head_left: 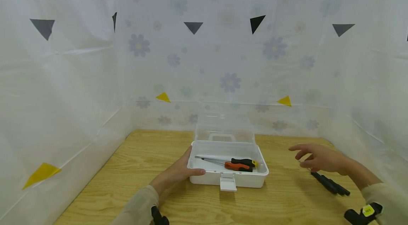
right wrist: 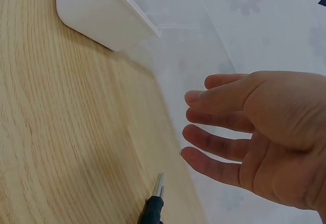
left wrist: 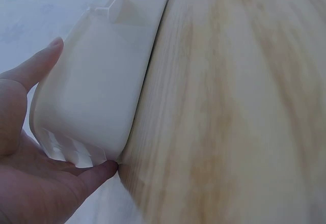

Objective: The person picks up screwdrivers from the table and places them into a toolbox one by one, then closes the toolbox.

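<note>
On the wooden table (head_left: 134, 168) the open white box (head_left: 227, 177), steadied by the left hand (head_left: 176, 173), already holds two screwdrivers (head_left: 237, 164); the right hand (head_left: 318, 157) hovers loose-fingered and empty over a black-handled tool (head_left: 329, 184) not yet boxed.

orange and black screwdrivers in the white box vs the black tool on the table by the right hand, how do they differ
The orange and black screwdrivers lie inside the open white plastic box; the black-handled tool lies on the bare wooden table. The screwdrivers' handles carry orange and yellow; the tool's handle is all black. Both lie flat, ungripped.
</note>
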